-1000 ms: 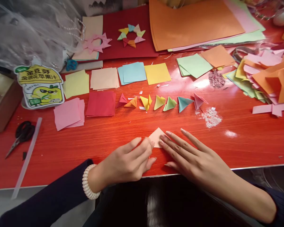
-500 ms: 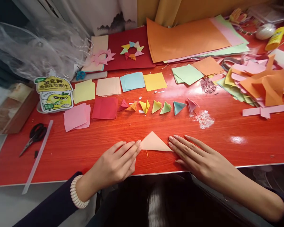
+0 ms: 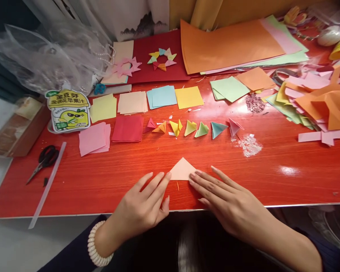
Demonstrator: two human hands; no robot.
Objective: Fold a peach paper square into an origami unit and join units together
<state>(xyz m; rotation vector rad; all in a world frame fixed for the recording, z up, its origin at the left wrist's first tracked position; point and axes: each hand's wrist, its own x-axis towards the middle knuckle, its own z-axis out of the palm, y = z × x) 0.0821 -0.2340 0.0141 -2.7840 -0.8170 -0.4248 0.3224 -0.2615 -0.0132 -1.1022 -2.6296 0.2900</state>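
Observation:
A pale peach paper (image 3: pixel 182 169), folded into a triangle with its peak pointing away from me, lies flat near the table's front edge. The fingertips of my left hand (image 3: pixel 144 200) touch its left corner, with fingers apart. My right hand (image 3: pixel 229 196) lies flat over its right corner, fingers stretched out, and hides that corner. Neither hand grips anything. Beyond the triangle runs a row of small folded pieces, among them a blue one (image 3: pixel 218 129), a green one (image 3: pixel 202 129) and a pink one (image 3: pixel 234 127).
Square paper stacks, including red (image 3: pixel 127 129) and yellow (image 3: pixel 189 97), lie behind. Scissors (image 3: pixel 47 156) and a clear strip (image 3: pixel 48 185) are at left. Orange scraps (image 3: pixel 325 100) pile up at right. Large orange sheets (image 3: pixel 229 45) and a multicoloured ring (image 3: pixel 162 59) lie at the back.
My right hand has slid left onto the right part of the peach triangle, covering its corner. My left thumb has spread away from the fingers. The view has shifted slightly.

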